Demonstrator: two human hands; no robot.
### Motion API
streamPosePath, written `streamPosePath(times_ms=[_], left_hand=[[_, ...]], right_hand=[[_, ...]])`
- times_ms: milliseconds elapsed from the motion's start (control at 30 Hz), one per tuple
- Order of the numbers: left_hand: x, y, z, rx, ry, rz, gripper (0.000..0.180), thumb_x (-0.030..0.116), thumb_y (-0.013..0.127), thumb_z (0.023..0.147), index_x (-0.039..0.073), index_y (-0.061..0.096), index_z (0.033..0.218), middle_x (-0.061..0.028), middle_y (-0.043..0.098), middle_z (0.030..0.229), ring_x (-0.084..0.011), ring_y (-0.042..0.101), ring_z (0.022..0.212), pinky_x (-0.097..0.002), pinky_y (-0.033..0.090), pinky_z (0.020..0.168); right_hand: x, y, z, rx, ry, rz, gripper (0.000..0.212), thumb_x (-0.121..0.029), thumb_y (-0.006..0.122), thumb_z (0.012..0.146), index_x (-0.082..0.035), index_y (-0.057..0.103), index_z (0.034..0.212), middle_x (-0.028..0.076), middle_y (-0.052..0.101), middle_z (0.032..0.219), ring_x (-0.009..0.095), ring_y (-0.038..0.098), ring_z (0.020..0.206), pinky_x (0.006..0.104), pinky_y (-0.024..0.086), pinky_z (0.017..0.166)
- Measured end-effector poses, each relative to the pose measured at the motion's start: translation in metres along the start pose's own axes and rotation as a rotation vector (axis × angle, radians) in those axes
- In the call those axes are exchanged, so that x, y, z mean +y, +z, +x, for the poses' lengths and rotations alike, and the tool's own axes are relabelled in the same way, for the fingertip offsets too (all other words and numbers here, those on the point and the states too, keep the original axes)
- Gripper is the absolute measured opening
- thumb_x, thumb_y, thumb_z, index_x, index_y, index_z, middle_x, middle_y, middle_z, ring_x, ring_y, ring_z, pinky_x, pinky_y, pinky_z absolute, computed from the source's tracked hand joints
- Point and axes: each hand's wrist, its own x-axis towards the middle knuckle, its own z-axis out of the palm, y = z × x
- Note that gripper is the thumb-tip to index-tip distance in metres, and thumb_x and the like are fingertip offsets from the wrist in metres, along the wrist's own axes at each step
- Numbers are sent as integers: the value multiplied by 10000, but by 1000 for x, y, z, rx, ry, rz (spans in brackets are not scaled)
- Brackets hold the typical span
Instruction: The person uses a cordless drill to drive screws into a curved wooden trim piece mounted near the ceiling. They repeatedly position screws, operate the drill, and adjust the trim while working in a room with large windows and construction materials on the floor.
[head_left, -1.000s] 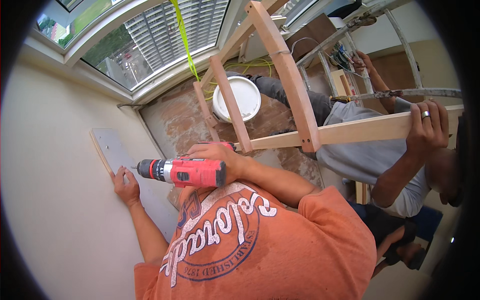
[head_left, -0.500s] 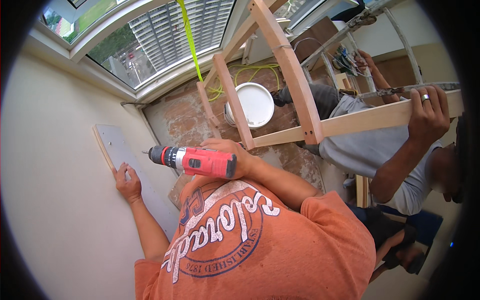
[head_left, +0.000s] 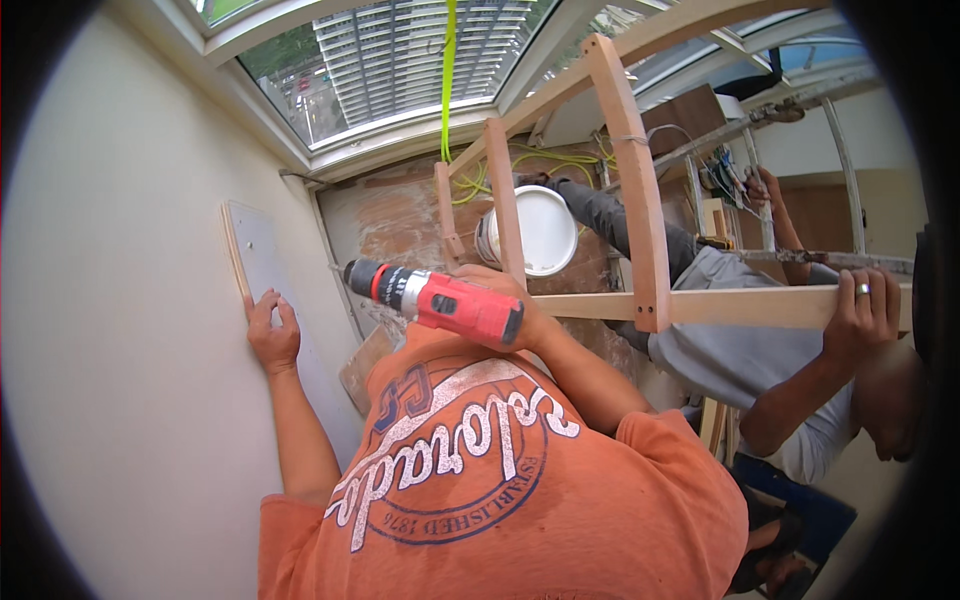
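A long pale board (head_left: pixel 255 235) with a light wood edge stands against the wall. My left hand (head_left: pixel 275 335) holds it, fingers bent over its edge and face. My right hand (head_left: pixel 525 300) is wrapped round the grip of a red and black cordless drill (head_left: pixel 465 308), partly hidden behind the tool's body. The drill is raised in front of my chest. Its bit (head_left: pixel 338 267) points left toward the board, apart from it.
To my right stands a wooden frame (head_left: pixel 630 170); a co-worker's hand (head_left: pixel 862 315) grips its lower beam (head_left: pixel 750 300). Beyond are a white bucket (head_left: pixel 545 232), a ladder (head_left: pixel 855 190), a yellow-green strap (head_left: pixel 448 80) and a window (head_left: pixel 400 70). Another person (head_left: pixel 770 540) is at lower right.
The view has shifted, so most things sit farther right. The drill is tilted more, its chuck end higher than its rear. My left hand remains on the board.
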Motion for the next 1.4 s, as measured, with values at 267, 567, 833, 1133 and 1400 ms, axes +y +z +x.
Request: streamPosePath(times_ms=[267, 567, 833, 1133, 1400], left_hand=[[1, 2, 1, 21, -14, -30, 45, 43, 612, 821, 52, 641, 855, -74, 683, 861, -281, 689, 918, -478, 382, 1062], [-4, 5, 2, 11, -28, -3, 42, 53, 608, 814, 57, 641, 840, -70, 678, 847, -273, 683, 909, -485, 379, 1060], [-5, 7, 1, -8, -7, 83, 45, 79, 599, 822, 60, 639, 833, -79, 679, 859, -271, 674, 896, -499, 391, 1045], [-1, 7, 4, -42, 21, 139, 52, 86, 586, 817, 56, 602, 778, -93, 641, 808, -287, 632, 814, -497, 396, 1040], [-9, 13, 8, -45, 37, 207, 102, 87, 582, 813, 46, 569, 720, -103, 597, 729, -294, 593, 714, -487, 414, 1022]], right_hand=[[3, -22, 0, 51, 133, -198, 333, -129, 744, 720, -77, 652, 1037, 138, 645, 1027, 330, 619, 964, 398, 508, 828], [21, -28, -14, 289, 326, 19, 339, -148, 721, 795, -88, 662, 1123, 97, 673, 1036, 266, 643, 948, 362, 490, 823], [23, -22, -2, 349, 451, 280, 336, -121, 725, 794, -45, 654, 1113, 56, 668, 1003, 182, 624, 925, 330, 481, 818], [20, -26, 4, 363, 537, 502, 301, -83, 703, 795, -16, 631, 1080, 21, 624, 836, 103, 574, 719, 260, 464, 655], [16, -28, 68, 442, 438, 729, 440, -49, 606, 716, 23, 588, 1149, 81, 638, 983, 154, 611, 815, 271, 484, 735]])
